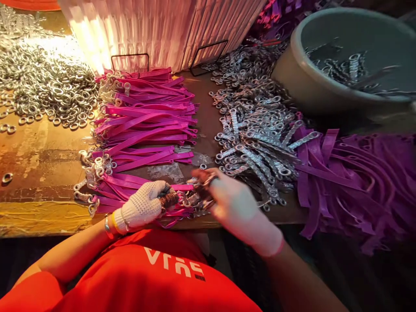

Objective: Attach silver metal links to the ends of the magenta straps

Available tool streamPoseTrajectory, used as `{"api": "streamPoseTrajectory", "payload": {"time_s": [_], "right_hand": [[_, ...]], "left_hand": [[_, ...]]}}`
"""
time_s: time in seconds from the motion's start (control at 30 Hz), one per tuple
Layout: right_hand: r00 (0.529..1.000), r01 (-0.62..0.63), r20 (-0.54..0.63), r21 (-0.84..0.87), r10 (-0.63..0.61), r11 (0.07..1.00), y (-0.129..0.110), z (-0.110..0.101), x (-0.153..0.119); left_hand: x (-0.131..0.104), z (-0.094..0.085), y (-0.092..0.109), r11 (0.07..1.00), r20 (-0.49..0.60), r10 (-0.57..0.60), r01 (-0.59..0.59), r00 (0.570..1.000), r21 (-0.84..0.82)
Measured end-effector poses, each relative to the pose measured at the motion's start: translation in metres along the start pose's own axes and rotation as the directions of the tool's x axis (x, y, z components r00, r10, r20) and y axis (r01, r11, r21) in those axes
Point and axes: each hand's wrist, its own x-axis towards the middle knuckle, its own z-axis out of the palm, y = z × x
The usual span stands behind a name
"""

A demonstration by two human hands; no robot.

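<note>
My left hand (146,206), in a dotted white glove with dark, soiled fingertips, is closed on a pink strap (182,187) near the table's front edge. Just right of it, my right hand (232,203), also gloved, is blurred; its fingers are curled round something dark that I cannot make out. Small metal links (191,199) lie between the two hands. Behind my left hand are rows of pink straps (146,130) with metal links at their left ends. A heap of silver metal pieces with ringed ends (256,147) lies beyond my right hand.
Loose metal rings (65,93) are piled at the back left. A large grey tub (292,65) holding metal pieces stands at the back right. Purple straps (354,182) hang over the table's right front edge. A ribbed pale panel (156,30) stands at the back.
</note>
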Motion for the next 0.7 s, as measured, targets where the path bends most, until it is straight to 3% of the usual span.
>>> {"api": "streamPoseTrajectory", "payload": {"time_s": [0.13, 0.23, 0.4, 0.47, 0.57, 0.7], "right_hand": [[0.980, 0.172, 0.131, -0.170, -0.151, 0.970, -0.029, 0.019, 0.007], [0.981, 0.188, 0.091, -0.220, -0.172, 0.957, -0.028, 0.019, 0.008], [0.950, 0.306, 0.098, -0.113, -0.296, 0.945, -0.019, 0.014, 0.000], [0.974, 0.225, 0.061, -0.128, -0.219, 0.966, -0.015, 0.014, -0.001], [0.999, 0.052, 0.008, -0.105, -0.051, 0.993, -0.011, 0.015, 0.003], [0.997, 0.009, 0.072, -0.087, -0.002, 0.996, -0.015, 0.020, 0.012]], "left_hand": [[0.005, 0.004, -0.011, 0.989, 0.013, 0.096, -0.097, 0.995, 0.111], [0.009, -0.002, -0.011, 0.974, 0.018, 0.142, -0.143, 0.990, 0.178], [0.017, -0.034, 0.003, 0.984, -0.192, 0.129, -0.101, 0.973, 0.147], [0.021, -0.040, 0.003, 0.965, -0.186, 0.185, -0.143, 0.965, 0.218], [0.025, -0.035, -0.003, 0.925, -0.087, 0.247, -0.209, 0.965, 0.316], [0.026, -0.021, -0.011, 0.895, -0.029, 0.262, -0.232, 0.965, 0.380]]}}
